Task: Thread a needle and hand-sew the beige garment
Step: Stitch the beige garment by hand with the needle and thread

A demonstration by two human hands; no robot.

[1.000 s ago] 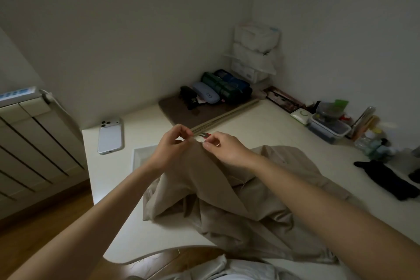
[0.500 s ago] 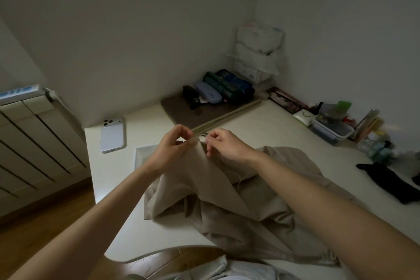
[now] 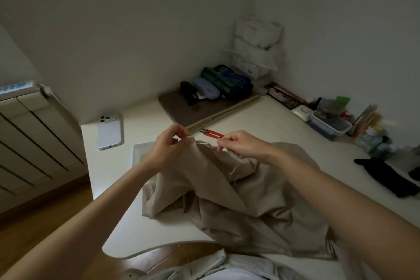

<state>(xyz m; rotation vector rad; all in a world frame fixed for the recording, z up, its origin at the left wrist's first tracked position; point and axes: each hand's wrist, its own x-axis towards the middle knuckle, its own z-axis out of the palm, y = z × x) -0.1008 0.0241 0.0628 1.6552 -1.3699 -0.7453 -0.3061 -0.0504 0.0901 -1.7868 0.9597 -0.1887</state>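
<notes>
**A:** Where did the beige garment [image 3: 227,191] lie in the head view?

**B:** It was heaped on the white worktop [image 3: 261,118], below and nearer than both sets of fingers, with one raw edge lifted up to them. The left hand [image 3: 167,146] pinched that edge between thumb and fingers [image 3: 184,136]. The right hand [image 3: 242,145] was curled. Its fingers [image 3: 220,146] were closed on what looked like the end of a pale thread [image 3: 202,142]. The thread ran nearly straight from the cloth at the left fingers across to the right ones.

**A:** And the red thing?

**B:** Those were red thread snips [image 3: 212,134], just beyond the right fingers, with the blades pointing toward the left ones. I judged that they lay on the worktop rather than in the grip. Their handle end, though, vanished behind the right index finger.

**A:** What could have gone wrong from there?

**B:** A hard pull by the right fingers could have snapped the thread or puckered the cloth, since the left fingers held only a narrow bit of edge. The edge was frayed just below the right fingers, so a stitch set too near it might have torn out. If the thread sat loose in the eye, a tug could also have unthreaded the needle.

**A:** What couldn't you make out?

**B:** I couldn't see the needle itself, because it was too small and the room was dim. Any stitches were hidden at the left fingers. A white tray [image 3: 138,152] below the left fingers was mostly covered by cloth. The garment's near-right part was hidden behind the right forearm.
</notes>
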